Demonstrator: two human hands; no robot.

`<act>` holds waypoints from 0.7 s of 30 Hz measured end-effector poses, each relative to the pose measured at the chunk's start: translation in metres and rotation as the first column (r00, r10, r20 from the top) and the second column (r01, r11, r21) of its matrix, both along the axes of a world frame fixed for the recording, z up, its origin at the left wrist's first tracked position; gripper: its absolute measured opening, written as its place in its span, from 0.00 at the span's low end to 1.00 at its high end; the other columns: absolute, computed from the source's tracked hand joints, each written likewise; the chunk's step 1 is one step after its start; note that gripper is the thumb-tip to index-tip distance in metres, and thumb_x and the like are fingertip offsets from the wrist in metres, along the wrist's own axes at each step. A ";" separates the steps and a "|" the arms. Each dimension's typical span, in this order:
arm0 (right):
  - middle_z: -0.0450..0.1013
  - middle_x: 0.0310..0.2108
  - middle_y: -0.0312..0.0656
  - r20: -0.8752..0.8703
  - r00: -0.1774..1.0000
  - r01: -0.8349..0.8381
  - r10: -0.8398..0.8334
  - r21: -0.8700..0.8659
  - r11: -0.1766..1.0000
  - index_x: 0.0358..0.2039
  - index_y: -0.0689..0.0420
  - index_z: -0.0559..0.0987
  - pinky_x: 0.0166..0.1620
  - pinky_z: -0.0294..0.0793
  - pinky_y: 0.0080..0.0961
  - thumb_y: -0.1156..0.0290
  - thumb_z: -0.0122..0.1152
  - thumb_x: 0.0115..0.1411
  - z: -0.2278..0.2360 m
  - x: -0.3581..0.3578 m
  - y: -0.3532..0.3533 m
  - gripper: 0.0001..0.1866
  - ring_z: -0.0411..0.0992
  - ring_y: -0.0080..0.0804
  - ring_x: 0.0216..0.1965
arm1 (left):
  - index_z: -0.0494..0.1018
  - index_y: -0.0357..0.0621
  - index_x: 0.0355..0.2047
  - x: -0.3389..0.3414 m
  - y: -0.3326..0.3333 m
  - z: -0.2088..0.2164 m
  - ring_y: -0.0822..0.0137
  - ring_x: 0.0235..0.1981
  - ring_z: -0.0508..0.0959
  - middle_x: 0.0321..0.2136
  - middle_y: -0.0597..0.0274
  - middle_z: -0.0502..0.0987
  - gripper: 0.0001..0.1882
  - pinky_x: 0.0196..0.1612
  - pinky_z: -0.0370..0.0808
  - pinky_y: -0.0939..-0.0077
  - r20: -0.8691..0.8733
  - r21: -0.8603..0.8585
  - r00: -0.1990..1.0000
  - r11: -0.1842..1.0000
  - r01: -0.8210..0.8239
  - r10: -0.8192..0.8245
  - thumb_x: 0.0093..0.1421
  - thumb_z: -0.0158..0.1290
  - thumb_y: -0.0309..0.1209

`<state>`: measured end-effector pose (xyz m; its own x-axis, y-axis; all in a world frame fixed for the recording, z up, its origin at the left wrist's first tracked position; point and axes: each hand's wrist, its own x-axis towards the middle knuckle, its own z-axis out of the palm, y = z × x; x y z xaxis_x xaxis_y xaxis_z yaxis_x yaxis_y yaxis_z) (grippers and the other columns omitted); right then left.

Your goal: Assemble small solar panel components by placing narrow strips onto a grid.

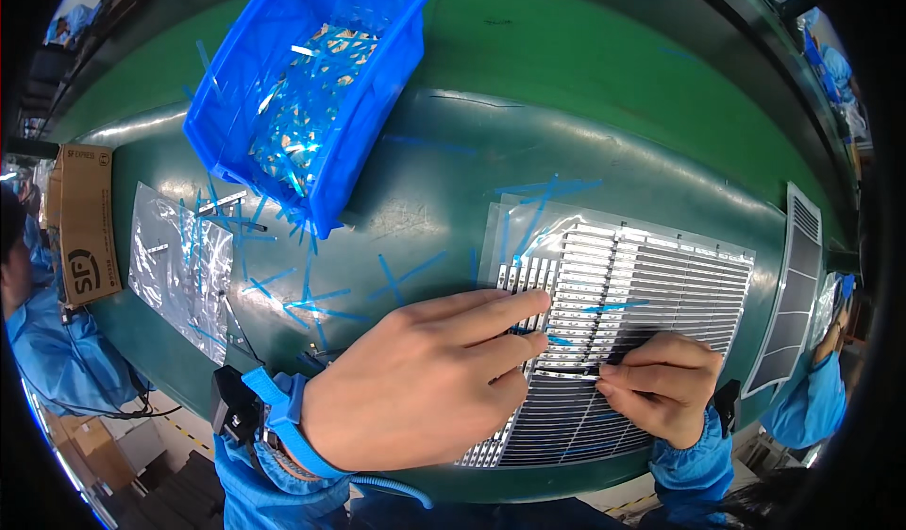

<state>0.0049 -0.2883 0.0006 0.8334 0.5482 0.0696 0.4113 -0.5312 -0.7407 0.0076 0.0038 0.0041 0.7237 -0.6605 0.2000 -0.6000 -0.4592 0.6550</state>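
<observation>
The thin pale strip (564, 375) lies between your two hands, over the striped sheet (604, 426), its right end at your right fingertips. Your right hand (665, 384) is closed in a pinch of thumb and forefinger on that end. Your left hand (425, 379) lies palm down to the left of the strip, fingers partly stretched and their tips over the sheet's pale rows (whether they grip anything, I cannot tell). One blue wrist strap (283, 421) circles your left wrist.

Counting outward on the worktop (434, 176), you have one blue bin (377, 124) beyond your left hand, tilted in view and partly filled with blue and pale scraps (311, 115); one clear plastic bag (165, 285) to the left; one cardboard box (85, 190) past it; and one second sheet (788, 294) at far right. Blue film slivers (406, 276) lie scattered, too many overlapping to count. Two co-workers' blue sleeves show, one (66, 341) at each side.
</observation>
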 end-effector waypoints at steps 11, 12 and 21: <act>0.79 0.26 0.34 0.010 1.000 0.006 -0.006 -0.010 1.000 0.31 0.55 0.90 0.23 0.75 0.22 0.75 0.81 0.46 0.000 -0.001 0.000 0.10 0.77 0.25 0.22 | 0.78 0.39 0.23 0.001 0.000 0.001 0.53 0.58 0.80 0.43 0.59 0.84 0.07 0.53 0.83 0.58 -0.007 -0.013 1.000 1.000 0.004 -0.004 0.46 0.66 0.27; 0.79 0.26 0.34 0.010 1.000 0.006 -0.006 -0.012 1.000 0.31 0.55 0.90 0.23 0.75 0.22 0.75 0.81 0.46 0.000 0.000 0.000 0.10 0.77 0.25 0.22 | 0.78 0.40 0.23 0.001 0.000 0.001 0.53 0.58 0.80 0.43 0.59 0.84 0.07 0.53 0.83 0.58 -0.009 -0.011 1.000 1.000 0.006 -0.006 0.47 0.66 0.27; 0.78 0.26 0.35 0.022 1.000 0.008 -0.008 -0.011 1.000 0.31 0.54 0.90 0.22 0.75 0.22 0.75 0.81 0.47 0.000 -0.001 0.001 0.09 0.77 0.25 0.22 | 0.78 0.40 0.24 0.001 0.000 0.001 0.53 0.57 0.80 0.44 0.59 0.84 0.07 0.53 0.83 0.58 -0.026 -0.020 1.000 1.000 0.003 -0.004 0.47 0.66 0.27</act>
<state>0.0039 -0.2869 0.0010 0.8361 0.5425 0.0820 0.4233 -0.5427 -0.7254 0.0084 0.0034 0.0054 0.7267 -0.6590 0.1941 -0.5840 -0.4439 0.6796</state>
